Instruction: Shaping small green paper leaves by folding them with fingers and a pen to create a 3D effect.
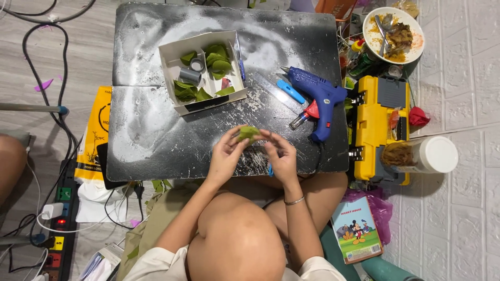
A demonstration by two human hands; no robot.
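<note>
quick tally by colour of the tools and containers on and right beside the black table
blue: 1, the glue gun
yellow: 1, the toolbox
white: 3, the cardboard box of green leaf pieces, the plate, the lidded jar
total: 5

left hand (pixel 225 154): fingertips pinched, raised | right hand (pixel 283 156): fingers curled, facing left hand | forearms converging

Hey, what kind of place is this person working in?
Probably a home craft corner on the floor. A blue hot glue gun and a white cardboard box of green leaf-shaped pieces sit on a low black board, with a plate of leftover food nearby.
</note>
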